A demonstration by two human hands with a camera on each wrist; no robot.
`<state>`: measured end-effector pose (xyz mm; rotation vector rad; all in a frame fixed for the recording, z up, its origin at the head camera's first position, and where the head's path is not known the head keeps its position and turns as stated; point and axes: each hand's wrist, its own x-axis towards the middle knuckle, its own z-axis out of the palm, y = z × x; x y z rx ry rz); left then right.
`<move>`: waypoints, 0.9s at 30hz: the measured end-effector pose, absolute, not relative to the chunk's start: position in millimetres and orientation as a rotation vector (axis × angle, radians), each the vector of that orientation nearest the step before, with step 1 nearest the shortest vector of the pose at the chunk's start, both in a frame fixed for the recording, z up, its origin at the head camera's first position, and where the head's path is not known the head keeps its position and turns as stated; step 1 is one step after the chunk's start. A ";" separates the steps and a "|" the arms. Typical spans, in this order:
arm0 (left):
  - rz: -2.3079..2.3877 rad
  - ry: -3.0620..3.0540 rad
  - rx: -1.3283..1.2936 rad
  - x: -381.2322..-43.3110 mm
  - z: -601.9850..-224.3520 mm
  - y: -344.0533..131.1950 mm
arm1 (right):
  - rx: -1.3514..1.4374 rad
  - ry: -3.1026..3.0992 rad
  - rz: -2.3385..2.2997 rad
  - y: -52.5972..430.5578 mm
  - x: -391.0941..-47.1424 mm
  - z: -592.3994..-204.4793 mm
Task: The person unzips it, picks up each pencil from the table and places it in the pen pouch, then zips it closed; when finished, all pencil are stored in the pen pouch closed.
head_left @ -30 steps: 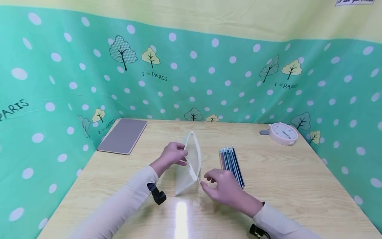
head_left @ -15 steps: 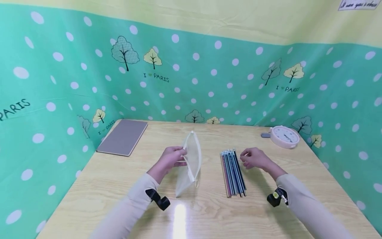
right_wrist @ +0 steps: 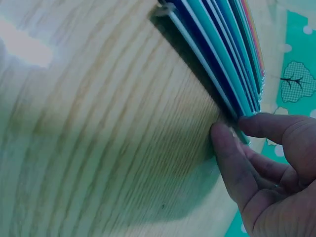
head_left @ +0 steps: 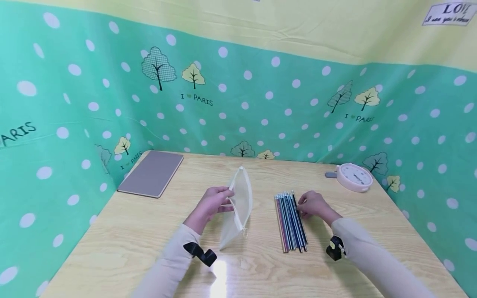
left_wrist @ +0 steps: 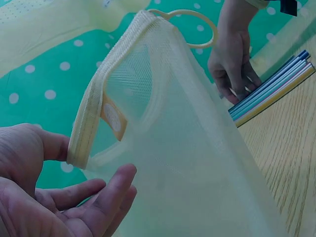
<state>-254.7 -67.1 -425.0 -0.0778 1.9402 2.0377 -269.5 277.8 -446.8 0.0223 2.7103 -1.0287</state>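
Note:
A pale, see-through mesh zip pouch [head_left: 243, 198] stands on edge at the middle of the table, its mouth spread. My left hand [head_left: 215, 202] grips one side of its zip edge. In the left wrist view a tan tag [left_wrist: 113, 117] hangs inside the mouth and a ring pull [left_wrist: 210, 29] sits at the zip's end. Right of the pouch lies a row of several pencils [head_left: 288, 223], mostly blue and dark. My right hand [head_left: 313, 204] pinches the outermost dark pencil [right_wrist: 197, 61] near its far end, between thumb and finger.
A grey notebook [head_left: 152, 174] lies at the back left of the wooden table [head_left: 123, 244]. At the back right is a pink round clock [head_left: 355, 177], beside a small grey object [head_left: 330, 175]. A green dotted curtain [head_left: 231, 120] hangs behind and at both sides.
My right hand has left the pouch's zip end, passed over to the right side of the pencils, and come in against the outermost one. The left hand keeps its hold on the pouch.

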 end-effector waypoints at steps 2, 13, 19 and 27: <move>2.039 1.944 -0.072 -254.1 -425.7 -70.4 | 0.021 2.726 -0.992 273.8 -271.3 -448.6; 2.023 1.961 -0.029 -258.1 -424.4 -76.8 | 0.042 2.800 -0.903 266.9 -272.4 -444.6; 2.032 1.980 -0.032 -259.8 -424.4 -78.7 | 0.133 2.702 -1.455 269.0 -265.5 -410.6; 2.038 2.041 -0.063 -258.5 -423.5 -78.2 | 0.168 2.347 -2.165 232.3 -258.0 -372.6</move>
